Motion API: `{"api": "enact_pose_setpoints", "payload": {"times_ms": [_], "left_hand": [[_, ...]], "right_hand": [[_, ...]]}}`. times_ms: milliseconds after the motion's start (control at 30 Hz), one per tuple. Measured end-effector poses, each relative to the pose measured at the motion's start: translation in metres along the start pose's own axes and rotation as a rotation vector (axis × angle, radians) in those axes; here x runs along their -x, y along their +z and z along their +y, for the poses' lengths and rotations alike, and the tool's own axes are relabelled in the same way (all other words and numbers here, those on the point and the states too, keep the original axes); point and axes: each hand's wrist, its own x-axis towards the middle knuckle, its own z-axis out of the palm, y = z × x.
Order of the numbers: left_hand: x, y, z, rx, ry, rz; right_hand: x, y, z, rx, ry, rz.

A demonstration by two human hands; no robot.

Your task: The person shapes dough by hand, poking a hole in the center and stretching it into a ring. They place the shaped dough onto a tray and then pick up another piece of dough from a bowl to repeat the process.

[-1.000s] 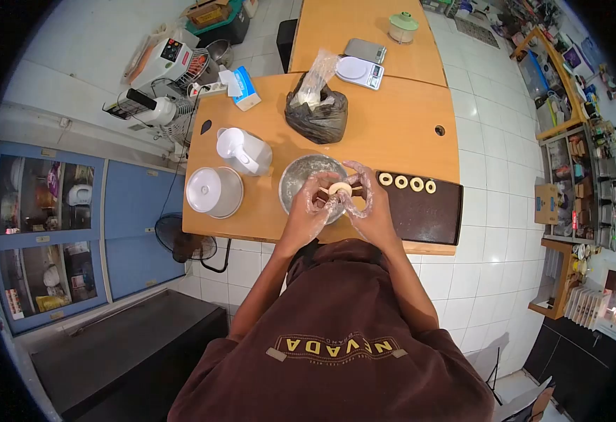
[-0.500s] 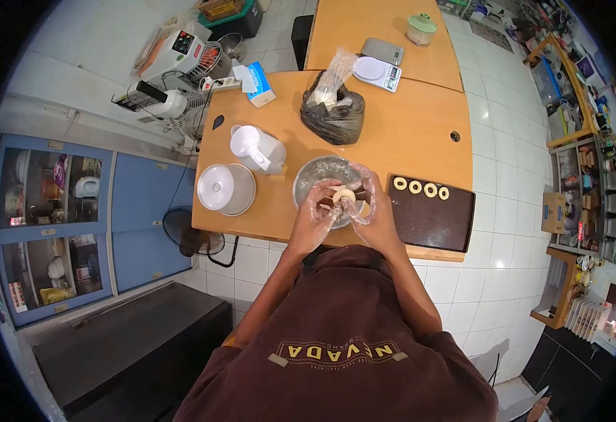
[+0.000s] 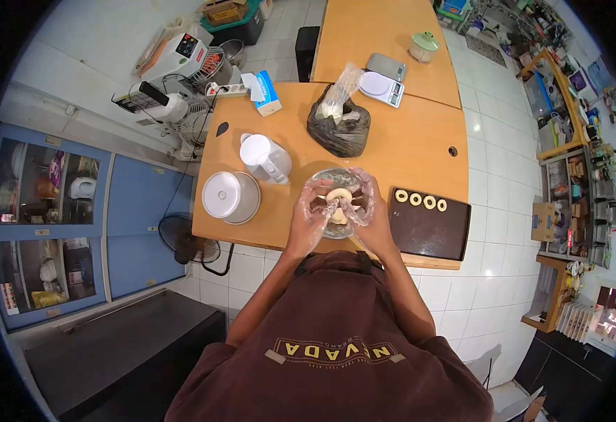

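My left hand (image 3: 310, 216) and my right hand (image 3: 368, 216), both dusted with flour, face each other over a metal bowl (image 3: 332, 174). Between their fingertips they grip a pale dough ring (image 3: 339, 193), thumbs at its near side. Below the ring, a lump of dough (image 3: 339, 216) shows inside the bowl, partly hidden by the thumbs. To the right of my right hand lies a dark baking tray (image 3: 431, 235) with several dough rings (image 3: 416, 200) in a row along its far edge.
Left of the bowl stand a white pitcher (image 3: 266, 160) and a lidded white container (image 3: 231, 197). Beyond it sits a black plastic bag (image 3: 339, 130), with a digital scale (image 3: 381, 89) and a green-lidded jar (image 3: 424, 46) farther back. A tissue box (image 3: 267, 95) is at the far left.
The dough ring now stands more clearly in view between my fingertips, and the dough lump below it has come into sight. My head view has shifted slightly.
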Motion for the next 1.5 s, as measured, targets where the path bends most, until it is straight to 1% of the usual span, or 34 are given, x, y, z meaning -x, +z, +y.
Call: {"api": "enact_pose_setpoints", "payload": {"times_ms": [67, 100, 167, 267, 300, 400, 500, 600, 700, 800, 867, 967, 1067, 1167, 1200, 1300, 1367, 1500], "left_hand": [[-0.002, -0.006, 0.001, -0.087, 0.024, -0.069], [-0.002, -0.007, 0.003, -0.057, 0.038, -0.065], [-0.002, -0.008, 0.009, 0.001, 0.065, -0.057], [-0.005, -0.02, 0.009, -0.046, 0.132, -0.053], [-0.005, -0.023, 0.008, -0.035, 0.117, -0.056], [-0.004, -0.03, 0.005, -0.033, 0.079, -0.091], [-0.002, -0.037, 0.005, -0.061, 0.069, -0.168], [-0.001, -0.044, 0.007, -0.031, 0.065, -0.2], [0.002, -0.055, 0.016, -0.032, 0.056, -0.183], [0.003, -0.07, 0.016, -0.054, 0.054, -0.202], [0.007, -0.077, 0.014, -0.055, 0.037, -0.209], [0.011, -0.091, 0.007, -0.184, -0.021, -0.272], [0.016, -0.097, 0.009, -0.064, 0.064, -0.251], [0.015, -0.106, 0.008, -0.033, 0.091, -0.203], [0.016, -0.108, 0.008, -0.038, 0.074, -0.205], [0.018, -0.114, 0.01, -0.062, 0.034, -0.222], [0.019, -0.118, 0.001, -0.083, 0.021, -0.256], [0.016, -0.117, 0.003, -0.065, 0.025, -0.257]], "right_hand": [[-0.001, 0.001, -0.011, 0.078, -0.004, -0.03], [-0.001, 0.002, -0.015, 0.117, -0.005, -0.044], [0.0, 0.007, -0.017, 0.11, -0.016, -0.039], [0.003, 0.016, -0.019, 0.086, 0.021, -0.064], [0.004, 0.019, -0.02, 0.077, 0.043, -0.079], [0.005, 0.027, -0.018, 0.088, -0.022, 0.013], [0.006, 0.031, -0.022, 0.061, 0.039, 0.046], [0.011, 0.041, -0.023, 0.064, 0.023, 0.057], [0.017, 0.054, -0.007, -0.016, 0.031, 0.08], [0.024, 0.067, 0.005, -0.151, 0.104, 0.084], [0.025, 0.073, 0.005, -0.147, 0.108, 0.1], [0.028, 0.083, 0.003, -0.074, 0.08, 0.104], [0.033, 0.095, 0.0, 0.018, 0.039, 0.108], [0.035, 0.105, -0.003, 0.089, 0.033, 0.072], [0.036, 0.108, -0.005, 0.111, 0.04, 0.053], [0.035, 0.111, -0.01, 0.041, 0.073, 0.066], [0.031, 0.111, -0.011, 0.035, 0.051, 0.083], [0.03, 0.115, -0.008, 0.088, 0.007, 0.096]]}}
